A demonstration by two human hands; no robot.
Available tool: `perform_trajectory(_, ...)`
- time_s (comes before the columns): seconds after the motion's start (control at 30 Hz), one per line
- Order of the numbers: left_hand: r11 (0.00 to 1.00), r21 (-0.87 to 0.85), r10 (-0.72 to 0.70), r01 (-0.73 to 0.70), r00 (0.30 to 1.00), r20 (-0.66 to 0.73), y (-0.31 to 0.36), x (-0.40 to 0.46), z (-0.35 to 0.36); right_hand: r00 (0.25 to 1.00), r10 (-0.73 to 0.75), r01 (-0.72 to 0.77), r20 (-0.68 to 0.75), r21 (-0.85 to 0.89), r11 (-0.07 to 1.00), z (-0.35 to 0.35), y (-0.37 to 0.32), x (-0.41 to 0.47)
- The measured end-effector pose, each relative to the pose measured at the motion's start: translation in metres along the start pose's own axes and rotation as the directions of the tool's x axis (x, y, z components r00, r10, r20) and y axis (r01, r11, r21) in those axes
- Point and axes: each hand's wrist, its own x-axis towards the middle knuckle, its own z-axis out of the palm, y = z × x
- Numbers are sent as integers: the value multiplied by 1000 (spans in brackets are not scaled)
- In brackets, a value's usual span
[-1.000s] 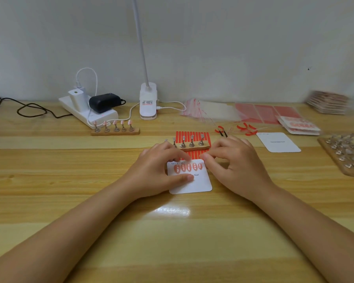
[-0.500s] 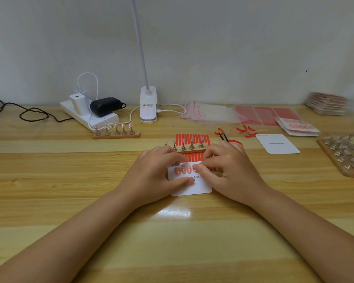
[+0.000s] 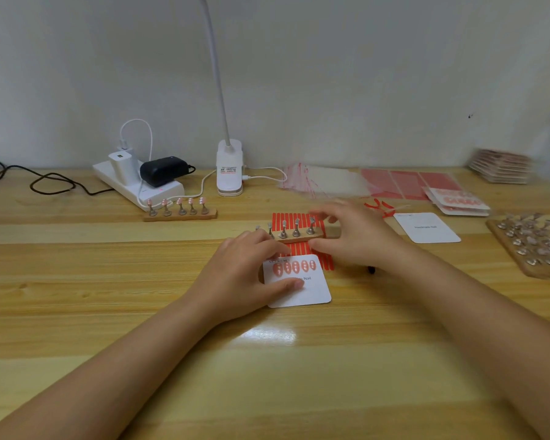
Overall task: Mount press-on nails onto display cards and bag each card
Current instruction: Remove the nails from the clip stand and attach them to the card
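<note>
At frame centre, the left hand (image 3: 242, 274) pins the white rounded display card (image 3: 299, 285) bearing five pink press-on nails (image 3: 295, 267) flat with thumb and fingers, while the blurred right hand (image 3: 359, 236), fingers loosely spread and empty, hovers just above-right, nearer the clear bags (image 3: 324, 184) at upper right.

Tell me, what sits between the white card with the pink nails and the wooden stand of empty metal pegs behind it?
In the head view, a red striped sticker sheet lies between the card and the peg stand, partly under the left hand's fingers.

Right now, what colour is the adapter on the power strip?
Black adapter, clearest in head view.
</note>
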Motion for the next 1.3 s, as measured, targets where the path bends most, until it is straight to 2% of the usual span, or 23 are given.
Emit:
perform_trajectory(0.1,1000,14,9,-9,1000,-6,0,0,0,991,-46,58,127,-93,994,-3,-9,14)
perform_trajectory(0.23,1000,28,9,-9,1000,-5,-2,0,2,979,-66,89,192,-115,989,-6,-15,23)
perform_trajectory(0.37,1000,13,-9,9,1000,7,-1,1,1,987,-72,94,141,-155,983,-4,-17,23)
perform_trajectory(0.5,1000,14,-9,8,1000,11,-1,0,1,998,-67,67,5,-109,992,-11,-16,16)
perform_trajectory(0.63,1000,-28,-10,10,1000,22,0,-1,-2,987,71,-65,-141,46,997,-34,2,-1)
perform_trajectory(0.73,998,-57,-25,27,999,38,-1,-1,-2,942,238,-226,-236,77,971,-50,31,-23)
perform_trajectory(0.83,999,-47,-3,4,1000,25,-1,-1,-1,862,403,-415,-308,30,909,-64,65,-48)
perform_trajectory(0.93,999,-36,21,-21,1000,6,1,-1,0,769,531,-593,-356,-86,800,-76,92,-72)
perform_trajectory(1.1,999,-37,33,-33,999,-5,3,-1,0,679,597,-717,-427,-212,664,-80,114,-89)
perform_trajectory(1.3,1000,-15,25,-25,1000,6,4,-2,-1,655,609,-756,-448,-371,540,-72,114,-88)
